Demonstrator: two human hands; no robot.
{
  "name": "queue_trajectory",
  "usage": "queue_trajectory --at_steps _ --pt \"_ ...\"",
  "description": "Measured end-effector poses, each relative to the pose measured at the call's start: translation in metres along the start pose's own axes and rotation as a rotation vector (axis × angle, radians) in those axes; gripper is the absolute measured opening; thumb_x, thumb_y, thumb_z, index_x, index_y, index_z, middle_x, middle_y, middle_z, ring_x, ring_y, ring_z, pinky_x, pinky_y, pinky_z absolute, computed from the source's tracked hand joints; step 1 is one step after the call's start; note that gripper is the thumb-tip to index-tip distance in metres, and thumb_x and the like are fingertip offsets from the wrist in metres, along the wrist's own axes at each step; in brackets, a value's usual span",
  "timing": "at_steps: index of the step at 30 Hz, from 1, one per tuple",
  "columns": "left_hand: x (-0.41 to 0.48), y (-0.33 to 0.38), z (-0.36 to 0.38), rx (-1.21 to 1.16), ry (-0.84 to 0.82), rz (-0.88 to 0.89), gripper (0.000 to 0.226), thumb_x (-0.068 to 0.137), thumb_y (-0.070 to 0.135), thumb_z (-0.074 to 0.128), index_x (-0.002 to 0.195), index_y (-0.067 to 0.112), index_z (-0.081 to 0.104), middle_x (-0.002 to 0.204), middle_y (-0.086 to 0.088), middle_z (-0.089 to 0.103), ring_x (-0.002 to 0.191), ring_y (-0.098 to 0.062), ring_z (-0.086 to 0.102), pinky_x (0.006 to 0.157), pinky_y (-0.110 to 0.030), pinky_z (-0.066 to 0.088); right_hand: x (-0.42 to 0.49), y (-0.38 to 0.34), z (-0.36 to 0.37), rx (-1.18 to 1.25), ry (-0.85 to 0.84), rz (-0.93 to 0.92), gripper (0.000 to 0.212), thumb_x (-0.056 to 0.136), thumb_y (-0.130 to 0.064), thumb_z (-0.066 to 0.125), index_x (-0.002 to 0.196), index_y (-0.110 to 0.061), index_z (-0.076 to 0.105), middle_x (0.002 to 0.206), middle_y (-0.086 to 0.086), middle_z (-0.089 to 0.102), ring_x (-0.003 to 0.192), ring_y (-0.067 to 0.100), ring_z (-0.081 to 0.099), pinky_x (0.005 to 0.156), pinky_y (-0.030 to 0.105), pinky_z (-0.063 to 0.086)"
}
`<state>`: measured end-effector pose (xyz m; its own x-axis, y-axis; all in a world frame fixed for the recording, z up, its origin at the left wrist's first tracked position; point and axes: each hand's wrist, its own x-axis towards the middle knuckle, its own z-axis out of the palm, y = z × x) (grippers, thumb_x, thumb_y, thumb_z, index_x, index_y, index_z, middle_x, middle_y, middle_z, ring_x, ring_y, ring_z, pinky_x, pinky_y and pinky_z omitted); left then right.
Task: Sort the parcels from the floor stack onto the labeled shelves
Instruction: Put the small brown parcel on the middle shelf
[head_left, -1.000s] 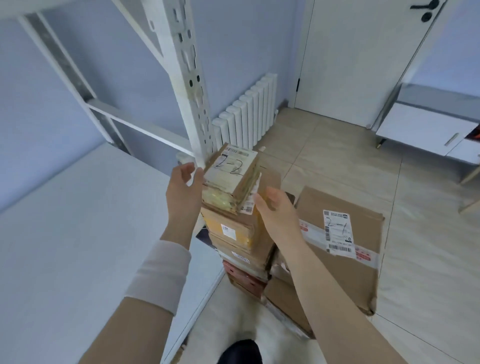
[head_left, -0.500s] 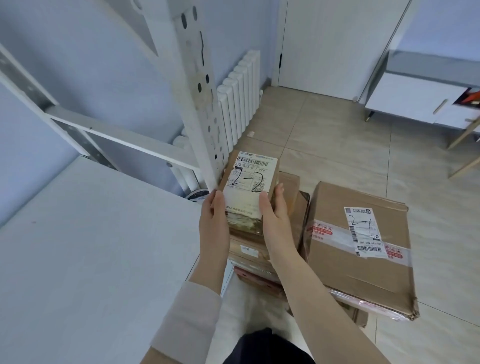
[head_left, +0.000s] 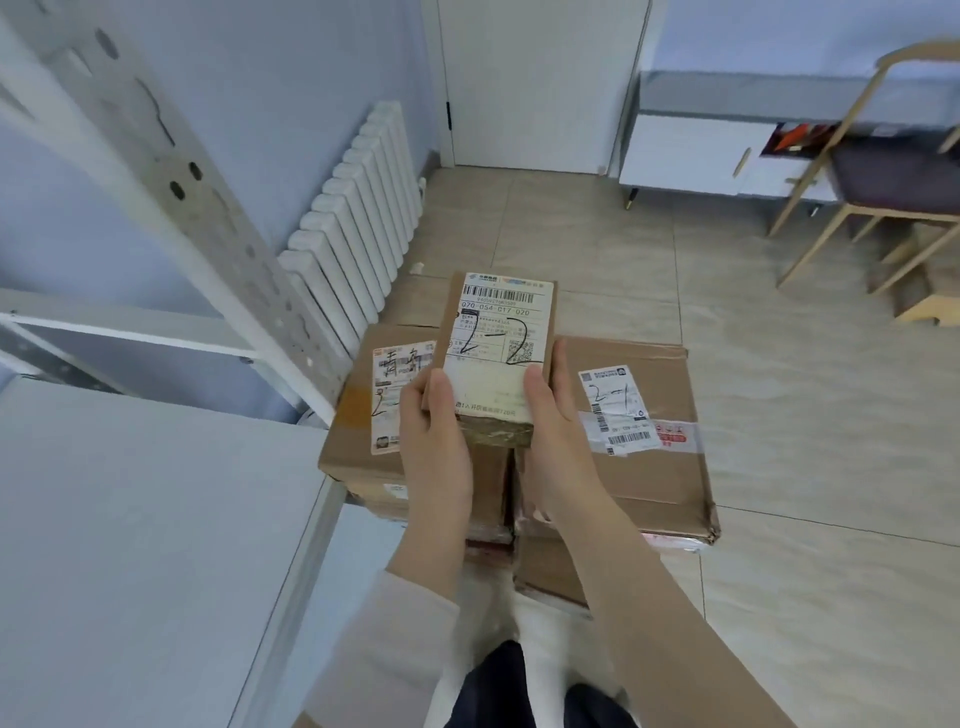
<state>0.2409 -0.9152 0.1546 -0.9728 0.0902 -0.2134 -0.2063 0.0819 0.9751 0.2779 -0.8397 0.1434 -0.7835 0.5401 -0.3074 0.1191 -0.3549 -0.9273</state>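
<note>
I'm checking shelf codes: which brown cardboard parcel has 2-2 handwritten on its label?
The small brown cardboard parcel held between the left hand and right hand; the large brown box beneath, on the right, reads 2-1.

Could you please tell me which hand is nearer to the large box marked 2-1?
Right. The right hand grips the right edge of the 2-2 parcel, over the left side of the large 2-1 box; the left hand grips the parcel's left edge, farther away.

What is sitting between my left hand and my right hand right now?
The small parcel marked 2-2: the left hand grips its left side, the right hand its right side, as the head view shows.
</note>
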Motion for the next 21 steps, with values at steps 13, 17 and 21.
queue_trajectory --at_steps 13,17,21 --pt "-0.192 -0.027 0.261 0.107 -0.641 -0.004 0.025 0.098 0.031 0.041 0.117 0.017 0.05 0.096 0.014 0.057 0.083 0.006 0.053 0.055 0.003 0.039 -0.09 -0.048 -0.326 0.094 0.537 -0.141 0.054 0.099 -0.033 0.038 0.148 -0.036 0.016 0.149 -0.014 0.034 0.132 0.007 0.04 0.105 0.029 0.039" --pt "-0.252 -0.042 0.329 0.202 -0.845 0.035 0.02 0.097 0.035 0.042 0.113 0.025 0.05 0.1 0.016 0.057 0.09 0.004 0.054 0.064 0.001 0.039 -0.129 -0.05 -0.413 0.102 0.711 -0.163 0.051 0.1 -0.035 0.036 0.148 -0.036 0.019 0.149 -0.017 0.033 0.132 0.004 0.038 0.091 0.015 0.039" --pt "-0.3 -0.054 0.389 0.209 -1.031 0.044 0.023 0.096 0.035 0.045 0.114 0.022 0.052 0.102 0.016 0.059 0.092 0.008 0.054 0.067 -0.003 0.042 -0.156 -0.053 -0.483 0.135 0.842 -0.189 0.057 0.095 -0.043 0.038 0.148 -0.036 0.019 0.151 -0.014 0.033 0.136 0.007 0.034 0.11 0.031 0.034"
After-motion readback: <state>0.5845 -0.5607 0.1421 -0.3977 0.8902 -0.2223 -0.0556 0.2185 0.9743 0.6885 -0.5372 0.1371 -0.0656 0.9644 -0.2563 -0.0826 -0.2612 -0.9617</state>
